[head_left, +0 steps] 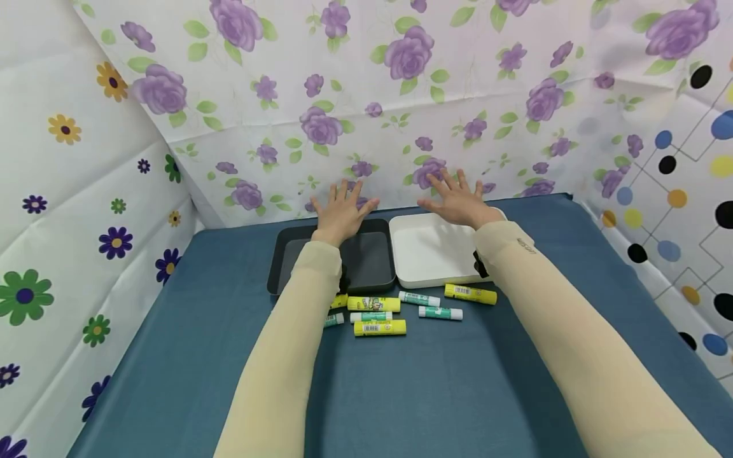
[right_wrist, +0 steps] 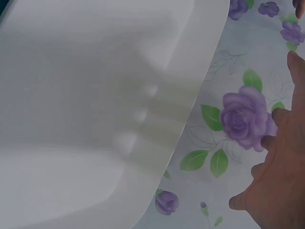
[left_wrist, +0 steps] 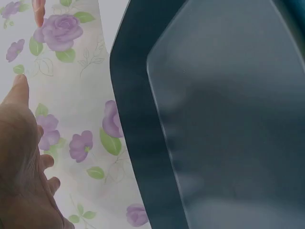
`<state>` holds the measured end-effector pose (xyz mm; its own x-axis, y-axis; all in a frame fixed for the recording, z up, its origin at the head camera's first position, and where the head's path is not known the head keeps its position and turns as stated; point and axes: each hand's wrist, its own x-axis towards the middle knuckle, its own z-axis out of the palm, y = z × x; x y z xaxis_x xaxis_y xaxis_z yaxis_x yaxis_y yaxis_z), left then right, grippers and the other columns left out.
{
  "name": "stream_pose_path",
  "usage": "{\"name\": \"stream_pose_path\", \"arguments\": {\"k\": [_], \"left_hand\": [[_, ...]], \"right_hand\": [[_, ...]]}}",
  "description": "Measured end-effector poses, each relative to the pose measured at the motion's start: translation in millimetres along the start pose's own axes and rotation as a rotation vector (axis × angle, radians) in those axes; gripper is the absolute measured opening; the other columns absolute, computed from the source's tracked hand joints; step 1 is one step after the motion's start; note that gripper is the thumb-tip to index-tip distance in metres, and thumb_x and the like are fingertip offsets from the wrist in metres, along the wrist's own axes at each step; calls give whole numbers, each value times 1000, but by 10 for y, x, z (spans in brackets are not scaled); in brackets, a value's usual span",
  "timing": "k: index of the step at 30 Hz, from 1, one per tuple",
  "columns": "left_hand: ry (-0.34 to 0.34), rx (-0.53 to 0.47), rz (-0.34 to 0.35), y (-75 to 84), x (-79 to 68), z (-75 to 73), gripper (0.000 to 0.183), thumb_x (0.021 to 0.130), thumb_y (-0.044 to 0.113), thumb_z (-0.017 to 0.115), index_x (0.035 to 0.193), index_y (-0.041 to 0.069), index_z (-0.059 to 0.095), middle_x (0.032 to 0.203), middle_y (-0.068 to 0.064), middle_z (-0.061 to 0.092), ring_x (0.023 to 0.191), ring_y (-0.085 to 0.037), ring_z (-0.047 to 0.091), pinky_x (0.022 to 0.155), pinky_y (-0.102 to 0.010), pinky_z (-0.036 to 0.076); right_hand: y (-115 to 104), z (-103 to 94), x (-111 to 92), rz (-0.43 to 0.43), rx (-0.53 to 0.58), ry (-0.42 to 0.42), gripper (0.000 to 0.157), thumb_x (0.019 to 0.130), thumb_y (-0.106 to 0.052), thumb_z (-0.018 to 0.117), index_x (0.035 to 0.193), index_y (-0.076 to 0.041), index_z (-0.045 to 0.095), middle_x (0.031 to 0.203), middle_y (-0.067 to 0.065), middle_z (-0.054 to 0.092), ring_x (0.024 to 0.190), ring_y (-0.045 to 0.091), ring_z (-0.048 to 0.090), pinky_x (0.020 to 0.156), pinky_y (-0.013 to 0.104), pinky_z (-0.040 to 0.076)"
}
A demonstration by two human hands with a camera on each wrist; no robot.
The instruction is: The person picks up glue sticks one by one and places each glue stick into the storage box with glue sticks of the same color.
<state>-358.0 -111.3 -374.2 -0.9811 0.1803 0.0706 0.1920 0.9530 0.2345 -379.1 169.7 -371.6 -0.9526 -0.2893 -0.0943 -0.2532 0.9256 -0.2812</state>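
My left hand [head_left: 339, 216] is held above the dark grey tray [head_left: 373, 257], fingers spread and straight, with nothing in it. Over the back of the white tray [head_left: 426, 248], my right hand [head_left: 458, 202] is likewise spread out and holds nothing. In front of the trays lie several glue sticks: yellow ones, such as this yellow glue stick [head_left: 380, 327], and smaller white-and-green ones, such as this green-labelled glue stick [head_left: 440, 313]. My left forearm partly hides some of them. Both wrist views show the bare tray floors, with the left hand [left_wrist: 21, 167] and right hand [right_wrist: 286, 157] at the edges.
The two trays stand side by side on a blue cloth-covered table [head_left: 401, 394]. Behind them rises a flowered curtain [head_left: 355, 95]. Patterned sheets hang at the left [head_left: 86, 210] and right [head_left: 676, 235] sides.
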Motion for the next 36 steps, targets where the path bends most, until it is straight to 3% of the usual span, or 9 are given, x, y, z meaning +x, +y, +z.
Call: {"name": "stream_pose_path", "arguments": {"k": [6, 13, 27, 36], "left_hand": [[-1, -47, 32, -76, -59, -22, 78, 96, 71, 25, 160, 30, 8, 165, -8, -1, 150, -34, -5, 108, -74, -5], [31, -73, 47, -158, -171, -57, 76, 97, 70, 26, 159, 29, 15, 164, -10, 8, 150, -35, 5, 108, -75, 1], [-6, -121, 65, -157, -231, -143, 76, 96, 71, 24, 159, 34, 3, 165, -7, 1, 150, -32, -2, 110, -72, -5], [4, -157, 92, -305, -393, -200, 74, 98, 68, 27, 159, 33, 6, 164, -9, 5, 149, -35, 6, 108, -74, -3]], "right_hand": [[-3, 10, -45, -33, 5, 17, 87, 93, -75, 30, 159, -29, -2, 164, 7, -12, 146, 36, -21, 106, 71, -15], [-25, 19, -112, -74, 10, 11, 87, 94, -74, 30, 160, -26, 0, 164, 9, -12, 146, 37, -20, 106, 69, -19], [-47, -25, -225, -129, -3, 20, 85, 95, -72, 33, 160, -28, 1, 164, 9, -8, 147, 37, -17, 110, 68, -13], [-100, -38, -341, -186, 16, 18, 85, 95, -70, 37, 160, -27, 4, 165, 7, -5, 147, 34, -18, 110, 65, -16]]}}
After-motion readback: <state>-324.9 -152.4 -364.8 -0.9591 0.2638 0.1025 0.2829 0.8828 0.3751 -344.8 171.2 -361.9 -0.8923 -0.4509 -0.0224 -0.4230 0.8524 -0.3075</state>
